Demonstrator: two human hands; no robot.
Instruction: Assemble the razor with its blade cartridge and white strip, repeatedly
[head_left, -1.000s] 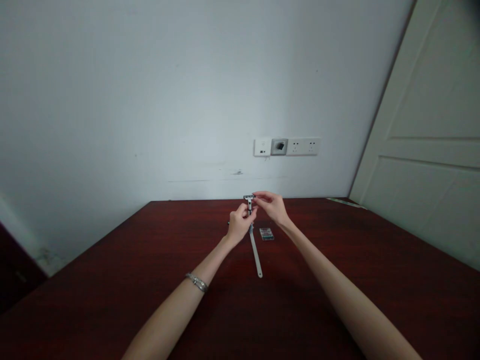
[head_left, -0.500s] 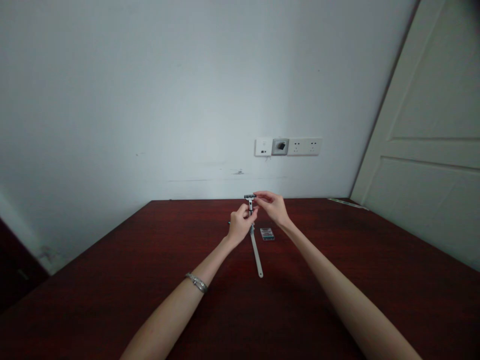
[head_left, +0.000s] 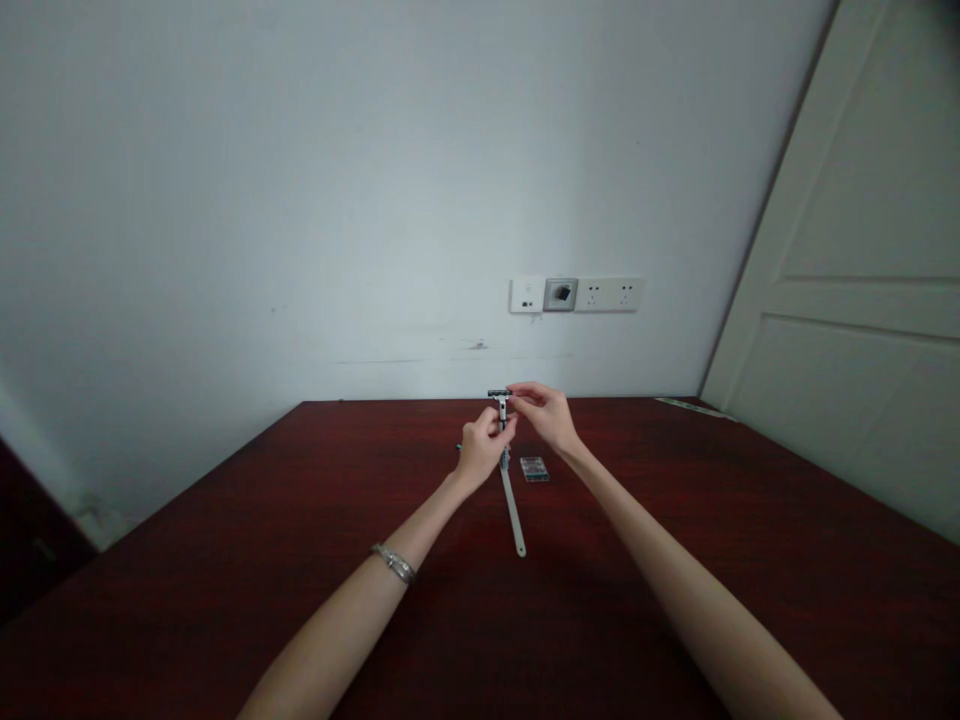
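Note:
My left hand (head_left: 480, 448) is closed round the handle of a razor (head_left: 502, 408), held upright with its dark, wide head at the top. My right hand (head_left: 546, 414) pinches the right end of that head between thumb and fingers. Below the left hand, a long pale grey handle (head_left: 514, 515) with a hole in its near end lies on the table; its far end is partly hidden, so its kind is unclear. Just right of it lies a small clear plastic case (head_left: 535, 469). A small bluish tip (head_left: 459, 446) shows left of my left hand, mostly hidden behind it.
The dark red wooden table (head_left: 300, 560) reaches back to a pale wall (head_left: 375, 200) with sockets (head_left: 592, 294). At the right stands a white panelled door (head_left: 862, 300). A thin pale strip (head_left: 696, 407) lies near the table's back right edge.

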